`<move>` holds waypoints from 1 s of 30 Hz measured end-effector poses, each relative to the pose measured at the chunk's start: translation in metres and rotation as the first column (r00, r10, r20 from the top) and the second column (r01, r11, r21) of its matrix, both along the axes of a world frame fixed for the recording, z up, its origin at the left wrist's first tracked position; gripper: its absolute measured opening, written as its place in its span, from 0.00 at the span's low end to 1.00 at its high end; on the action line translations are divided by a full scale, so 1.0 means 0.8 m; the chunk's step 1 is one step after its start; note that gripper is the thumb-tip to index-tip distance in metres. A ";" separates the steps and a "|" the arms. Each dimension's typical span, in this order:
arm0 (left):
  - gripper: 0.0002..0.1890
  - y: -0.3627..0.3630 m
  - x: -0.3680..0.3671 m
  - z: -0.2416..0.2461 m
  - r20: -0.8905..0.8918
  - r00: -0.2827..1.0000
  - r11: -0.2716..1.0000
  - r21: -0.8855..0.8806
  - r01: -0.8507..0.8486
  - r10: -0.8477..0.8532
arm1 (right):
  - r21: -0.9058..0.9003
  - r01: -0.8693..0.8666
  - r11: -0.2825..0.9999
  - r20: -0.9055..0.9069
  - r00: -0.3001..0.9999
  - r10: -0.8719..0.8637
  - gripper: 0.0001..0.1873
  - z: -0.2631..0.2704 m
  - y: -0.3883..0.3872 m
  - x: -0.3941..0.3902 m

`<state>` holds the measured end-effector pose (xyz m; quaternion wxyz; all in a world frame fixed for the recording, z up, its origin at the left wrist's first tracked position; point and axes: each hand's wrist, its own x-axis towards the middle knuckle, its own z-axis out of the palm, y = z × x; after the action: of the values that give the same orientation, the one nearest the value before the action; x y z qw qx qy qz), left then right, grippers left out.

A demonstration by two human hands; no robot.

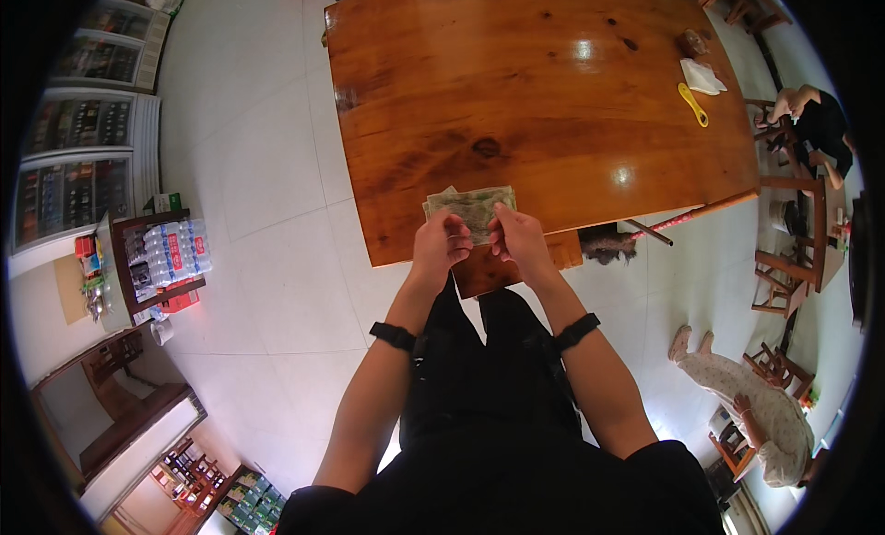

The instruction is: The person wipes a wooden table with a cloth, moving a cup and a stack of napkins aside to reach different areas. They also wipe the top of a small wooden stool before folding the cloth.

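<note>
My left hand [441, 248] and my right hand [520, 241] hold a small stack of worn, greenish-grey banknotes [471, 207] between them. The left thumb and fingers pinch the lower left part of the stack, while the right thumb lies over its right side. Some notes stick out unevenly at the upper left corner. Both hands are at the near edge of a varnished wooden table [539, 113]. How many notes are in the stack cannot be told. Below my hands is a wooden stool or bench [487, 271], partly covered by them.
On the table's far right lie a yellow-handled peeler [693, 105], white tissue [704, 77] and a brown item [693, 43]. A broom [608, 246] is under the right edge. Packed water bottles [176, 251] and glass-door coolers [79, 124] stand left. Two people [823, 130] [753, 397] are at right.
</note>
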<state>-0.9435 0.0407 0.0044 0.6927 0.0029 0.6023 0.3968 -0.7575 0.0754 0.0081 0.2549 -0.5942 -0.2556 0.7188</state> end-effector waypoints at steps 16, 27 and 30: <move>0.36 0.059 0.009 -0.052 -0.339 0.904 0.963 -0.033 0.266 -0.261 | -0.017 -0.004 1.000 0.383 0.924 0.010 0.35 -0.053 0.043 -0.065; 0.33 0.071 0.000 -0.045 -0.187 0.933 0.951 -0.049 0.304 -0.307 | -0.076 -0.029 0.997 0.291 0.955 0.050 0.35 -0.061 0.047 -0.051; 0.32 0.064 -0.012 -0.029 -0.131 0.950 0.958 -0.059 0.280 -0.285 | 0.032 0.116 0.993 0.286 0.951 -0.120 0.32 -0.050 0.029 -0.062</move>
<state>-0.9534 0.0920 -0.0191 0.6990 0.1025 0.6499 0.2803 -0.8068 0.0989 -0.0318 0.2619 -0.7045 -0.2594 0.6064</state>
